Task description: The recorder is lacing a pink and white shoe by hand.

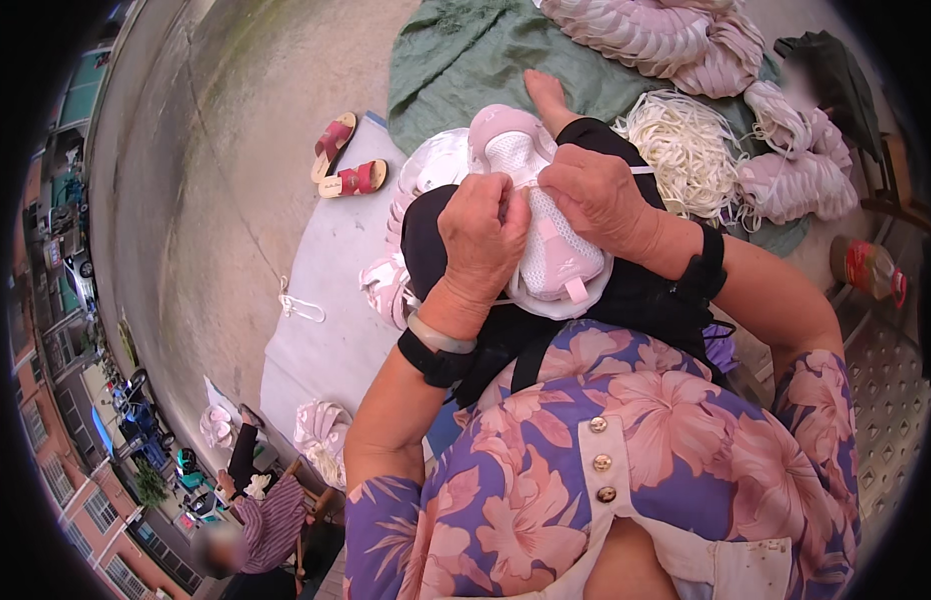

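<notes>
A pink and white mesh shoe upper [556, 255] lies across my lap on black cloth, its rounded pink toe pointing away from me. Over its lacing opening, my left hand [483, 225] is closed in a pinch at the left side. My right hand [598, 197] pinches at the right side, close to the left one. A thin white shoelace [641, 170] shows beyond my right hand, and a bit of white lace runs between the two hands. The fingertips partly hide where the lace meets the eyelets.
A heap of white laces [681, 150] lies at the right on a green cloth [466, 60]. Bundled pink uppers [801, 185] sit beyond it. Red sandals [356, 178] rest at the left, near a grey mat [326, 260]. Another person [271, 520] sits at the lower left.
</notes>
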A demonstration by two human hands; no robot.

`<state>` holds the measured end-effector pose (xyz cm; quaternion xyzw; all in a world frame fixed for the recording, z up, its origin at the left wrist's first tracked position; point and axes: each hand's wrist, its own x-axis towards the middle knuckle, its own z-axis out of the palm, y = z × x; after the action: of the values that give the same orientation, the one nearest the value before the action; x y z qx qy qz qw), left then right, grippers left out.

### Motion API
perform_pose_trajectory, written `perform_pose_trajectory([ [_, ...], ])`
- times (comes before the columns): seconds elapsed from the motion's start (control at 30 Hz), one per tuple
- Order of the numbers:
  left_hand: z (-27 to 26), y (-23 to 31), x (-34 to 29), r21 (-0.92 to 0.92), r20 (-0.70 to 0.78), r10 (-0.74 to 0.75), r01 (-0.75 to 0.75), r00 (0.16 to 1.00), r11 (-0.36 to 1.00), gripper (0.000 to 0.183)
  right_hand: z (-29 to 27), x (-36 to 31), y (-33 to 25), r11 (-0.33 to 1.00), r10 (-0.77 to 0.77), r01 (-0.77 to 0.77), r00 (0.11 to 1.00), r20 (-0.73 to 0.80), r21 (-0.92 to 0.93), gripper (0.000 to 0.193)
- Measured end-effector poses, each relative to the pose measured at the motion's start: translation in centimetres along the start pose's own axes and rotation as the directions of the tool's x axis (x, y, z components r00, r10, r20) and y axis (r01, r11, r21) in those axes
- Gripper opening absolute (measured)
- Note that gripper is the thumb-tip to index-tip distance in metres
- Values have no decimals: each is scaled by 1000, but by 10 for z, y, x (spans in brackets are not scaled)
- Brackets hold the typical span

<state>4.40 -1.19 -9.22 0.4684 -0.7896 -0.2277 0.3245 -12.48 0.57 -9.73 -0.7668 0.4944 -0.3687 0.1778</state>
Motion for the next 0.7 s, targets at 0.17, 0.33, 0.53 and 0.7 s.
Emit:
perform_pose_trajectory([
  [0.17,5,4,-11,32,-44,62,-60,997,998,14,15,-14,-4,999,-39,42,995,-93,23,7],
  [0.33,5,6,-19,-12,-45,45,-46,998,999,16,17,-25,-5,1000,-31,31,995,-96,-1,7],
  [0.53,-6,10,-15,-201,67,-178,188,982,961,17,-4,-20,-2,989,75,-71,997,-21,133,10],
  [0.7,-10,2,-14,-334,151,-231,270,961,903,16,-6,-19,4,961,145,-152,988,47,229,9],
])
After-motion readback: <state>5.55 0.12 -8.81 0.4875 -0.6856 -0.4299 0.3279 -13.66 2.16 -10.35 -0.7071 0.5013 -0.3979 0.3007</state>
